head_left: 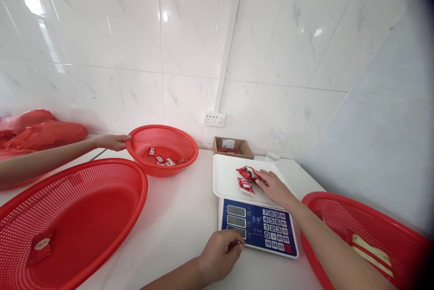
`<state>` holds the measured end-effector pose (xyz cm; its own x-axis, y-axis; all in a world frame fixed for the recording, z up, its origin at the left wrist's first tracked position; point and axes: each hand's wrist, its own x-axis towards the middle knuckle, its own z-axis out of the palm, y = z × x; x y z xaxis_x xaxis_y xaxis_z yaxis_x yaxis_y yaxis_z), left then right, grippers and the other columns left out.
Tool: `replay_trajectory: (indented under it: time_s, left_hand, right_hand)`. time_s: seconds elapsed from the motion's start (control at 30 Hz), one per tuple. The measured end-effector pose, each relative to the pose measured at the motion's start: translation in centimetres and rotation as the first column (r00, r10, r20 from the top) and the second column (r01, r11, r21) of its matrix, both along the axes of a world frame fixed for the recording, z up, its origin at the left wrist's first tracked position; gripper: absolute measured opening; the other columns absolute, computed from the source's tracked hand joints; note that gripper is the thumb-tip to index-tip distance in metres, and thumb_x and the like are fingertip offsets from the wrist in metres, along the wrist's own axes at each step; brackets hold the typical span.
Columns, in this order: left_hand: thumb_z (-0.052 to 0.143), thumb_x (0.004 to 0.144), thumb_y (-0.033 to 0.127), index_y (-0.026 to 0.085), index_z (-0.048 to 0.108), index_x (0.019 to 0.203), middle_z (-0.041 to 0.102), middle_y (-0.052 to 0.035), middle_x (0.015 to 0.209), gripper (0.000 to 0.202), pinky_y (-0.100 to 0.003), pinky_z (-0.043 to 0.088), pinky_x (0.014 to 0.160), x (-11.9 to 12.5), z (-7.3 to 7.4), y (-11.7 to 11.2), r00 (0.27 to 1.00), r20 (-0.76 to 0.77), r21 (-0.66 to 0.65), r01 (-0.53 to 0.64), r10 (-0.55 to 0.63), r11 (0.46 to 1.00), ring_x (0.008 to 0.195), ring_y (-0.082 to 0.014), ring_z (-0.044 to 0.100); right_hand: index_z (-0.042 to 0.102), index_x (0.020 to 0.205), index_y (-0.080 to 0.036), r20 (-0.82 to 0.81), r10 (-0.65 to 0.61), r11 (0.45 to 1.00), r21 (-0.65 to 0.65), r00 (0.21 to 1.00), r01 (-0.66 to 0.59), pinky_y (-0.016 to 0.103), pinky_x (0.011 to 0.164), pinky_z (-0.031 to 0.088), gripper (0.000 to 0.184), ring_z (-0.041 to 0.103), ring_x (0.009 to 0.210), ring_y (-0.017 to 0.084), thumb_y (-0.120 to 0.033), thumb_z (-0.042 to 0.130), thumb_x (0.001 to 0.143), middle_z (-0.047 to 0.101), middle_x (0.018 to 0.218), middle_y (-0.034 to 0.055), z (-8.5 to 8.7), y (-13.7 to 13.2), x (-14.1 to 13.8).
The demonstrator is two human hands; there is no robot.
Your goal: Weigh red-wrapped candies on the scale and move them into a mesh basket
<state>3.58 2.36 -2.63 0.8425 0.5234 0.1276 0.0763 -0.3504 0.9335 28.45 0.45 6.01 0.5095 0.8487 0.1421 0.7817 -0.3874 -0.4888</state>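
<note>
Two red packets [246, 179] on the white weighing tray [225, 181], centre-right of frame, under the right hand's fingertips.
Right hand [275, 187] is spread flat, fingers resting on the packets; whether it pinches one cannot be told. Left hand [221, 249], bottom centre, is loosely curled with nothing visible in it, fingertips touching the front edge of the scale [259, 229] by its displays. Risk noted: weight from either hand on tray or housing would likely falsify the reading, and a knuckle could strike a key. A sweep of the right fingers could slide the packets off the smooth tray toward the red basket [335, 222] at lower right. A co-worker's hand [113, 142], middle left, grips the rim of the small red basket [176, 143]; a jolt to the table [183, 217] there may disturb the scale.
</note>
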Motion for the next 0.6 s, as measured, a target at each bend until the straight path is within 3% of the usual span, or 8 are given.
replay_trajectory:
  time_s: [0.1,0.2,0.6]
  left_hand:
    - [0.047,0.077,0.022,0.018,0.065,0.085,0.060,-0.0017,0.075,0.020,-0.019,0.037,0.056,0.0,0.0,0.0,1.000,0.002,0.016,0.000,0.000,1.000,0.062,-0.0109,0.049]
    - [0.047,0.078,0.023,0.017,0.065,0.085,0.061,-0.0019,0.075,0.020,-0.019,0.037,0.056,0.0,-0.1,0.0,1.000,-0.008,0.010,-0.004,0.004,1.000,0.062,-0.0109,0.049]
    - [0.047,0.079,0.023,0.018,0.064,0.085,0.060,-0.0009,0.075,0.020,-0.018,0.037,0.056,-0.1,0.1,0.0,0.999,-0.035,0.026,0.015,-0.014,1.000,0.062,-0.0104,0.049]
  right_hand:
    - [0.041,0.133,-0.024,0.068,0.001,0.998,-0.070,0.998,0.004,0.047,0.108,0.017,0.048,0.017,0.135,0.026,-0.035,0.036,0.086,0.037,0.141,0.0046,-0.3,0.1,0.0]
    - [0.035,0.136,-0.027,0.116,0.001,0.993,-0.122,0.993,0.013,0.048,0.107,0.020,0.051,0.013,0.135,0.029,-0.042,0.031,0.087,0.030,0.145,0.0024,-0.1,0.3,-0.3]
    - [0.044,0.130,-0.029,0.214,0.081,0.959,-0.281,0.974,-0.018,0.058,0.098,0.028,0.051,0.017,0.133,0.033,-0.049,0.027,0.086,0.033,0.144,-0.0006,0.0,1.4,-1.2]
